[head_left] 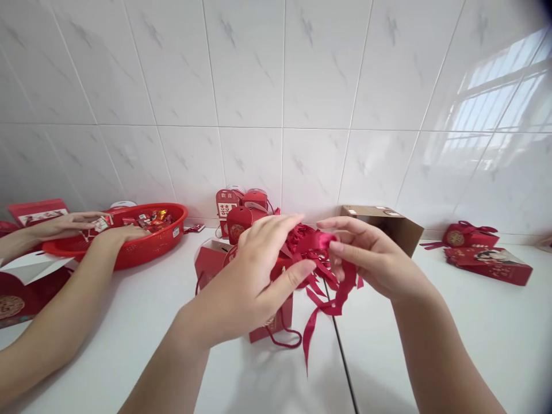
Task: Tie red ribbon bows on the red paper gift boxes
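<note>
Right hand (375, 259): thumb and fingers pinching crimson satin ribbon (346, 287) | Left hand (252, 273): thumb and fingers wide apart, seemingly empty | Ribbon: between the hands, before tangled ribbon pile (318, 269) | Handling: light pinch, tail kept clear, should limit snagging

Right hand (375, 256) pinching red ribbon (346, 287), left hand (254, 270) alongside, red boxes (241, 221) nearby

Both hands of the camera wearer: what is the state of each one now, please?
Left hand: open, thumb apart from fingers; no grip on anything visible.
Right hand: closed, thumb and fingers pinching red ribbon.
</note>
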Motion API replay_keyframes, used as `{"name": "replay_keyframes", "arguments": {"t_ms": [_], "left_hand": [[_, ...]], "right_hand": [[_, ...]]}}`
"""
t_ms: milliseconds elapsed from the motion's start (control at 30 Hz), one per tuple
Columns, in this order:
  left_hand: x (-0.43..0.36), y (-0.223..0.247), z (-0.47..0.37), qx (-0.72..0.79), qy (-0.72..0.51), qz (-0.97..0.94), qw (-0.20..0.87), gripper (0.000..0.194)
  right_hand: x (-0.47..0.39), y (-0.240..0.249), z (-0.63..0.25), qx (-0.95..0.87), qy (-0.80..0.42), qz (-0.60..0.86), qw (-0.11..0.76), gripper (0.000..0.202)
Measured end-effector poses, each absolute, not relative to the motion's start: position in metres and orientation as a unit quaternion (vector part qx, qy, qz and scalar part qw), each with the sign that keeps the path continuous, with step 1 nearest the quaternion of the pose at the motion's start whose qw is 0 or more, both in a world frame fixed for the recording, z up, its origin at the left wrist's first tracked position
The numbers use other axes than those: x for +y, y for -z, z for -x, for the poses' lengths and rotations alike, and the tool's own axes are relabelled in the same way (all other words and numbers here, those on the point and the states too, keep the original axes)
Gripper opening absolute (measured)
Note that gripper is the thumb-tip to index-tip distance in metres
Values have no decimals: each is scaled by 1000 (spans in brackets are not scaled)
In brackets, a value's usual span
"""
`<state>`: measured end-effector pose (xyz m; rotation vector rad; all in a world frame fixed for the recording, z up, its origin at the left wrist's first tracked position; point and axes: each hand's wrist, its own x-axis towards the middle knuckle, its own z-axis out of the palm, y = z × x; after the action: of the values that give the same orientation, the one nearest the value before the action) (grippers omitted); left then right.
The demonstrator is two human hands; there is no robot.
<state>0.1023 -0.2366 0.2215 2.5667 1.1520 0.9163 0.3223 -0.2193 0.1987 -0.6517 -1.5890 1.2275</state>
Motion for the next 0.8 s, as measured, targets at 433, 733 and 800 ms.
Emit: {"name": "replay_keyframes", "arguments": {"t_ms": [433,733,800], "left_hand": [[-238,-226,-105,373,-400,-758,355,32],[-231,-247,-53,294,-616,-599,419,34],[-234,-249,-44,303,-613,-615,392,36]], "right_hand": [[-234,-200,-308,-701,-477,342,405,59],[-211,-188,-370,-630,-490,124,590,37],[-209,-188,-376,-572,-423,104,695,21]]}}
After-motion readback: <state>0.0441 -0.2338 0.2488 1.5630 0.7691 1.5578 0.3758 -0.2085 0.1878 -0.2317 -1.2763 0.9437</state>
